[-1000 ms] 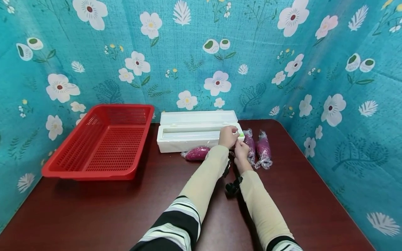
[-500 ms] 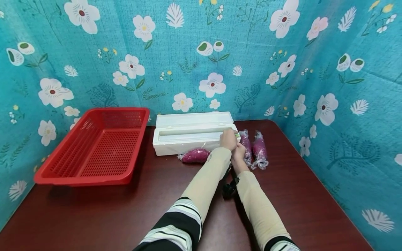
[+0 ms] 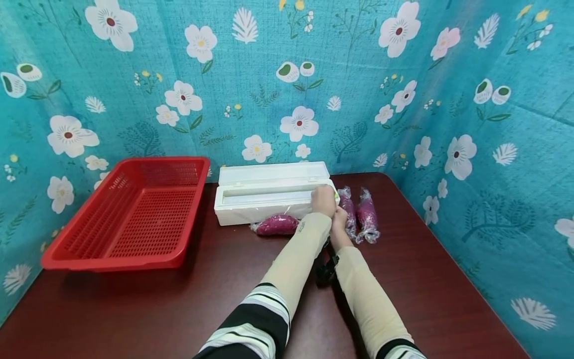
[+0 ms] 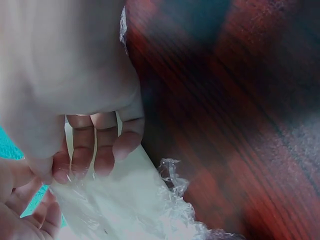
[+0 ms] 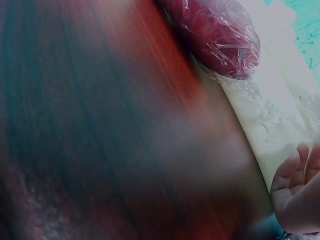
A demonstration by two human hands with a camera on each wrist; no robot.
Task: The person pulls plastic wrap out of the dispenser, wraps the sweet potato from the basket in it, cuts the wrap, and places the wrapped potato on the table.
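Observation:
A white cling film box (image 3: 242, 214) stands at the back of the table with its lid (image 3: 273, 172) raised behind it. At its right end, my left hand (image 3: 324, 201) has its fingers curled over the front corner, pinching clear film (image 4: 90, 205). My right hand (image 3: 339, 224) is close below and right of it, fingertips meeting the left hand's at the film's edge. The head view hides most fingertips. Against the box front lies a purple-red, sweet potato-shaped piece (image 3: 275, 225) wrapped in clear film. Two more wrapped purple-red pieces, one (image 3: 347, 212) beside the other (image 3: 367, 214), lie right of the box.
A red plastic basket (image 3: 125, 264) with perforated walls stands on the left of the dark reddish table (image 3: 179, 319). Behind and to the right hangs a turquoise floral cloth (image 3: 251, 114). The box sits close to that cloth.
The hands have drawn closer together at the box's right end, and the left hand has turned knuckles-up over the corner. The head view has shifted slightly; box, wrapped pieces and basket stay put.

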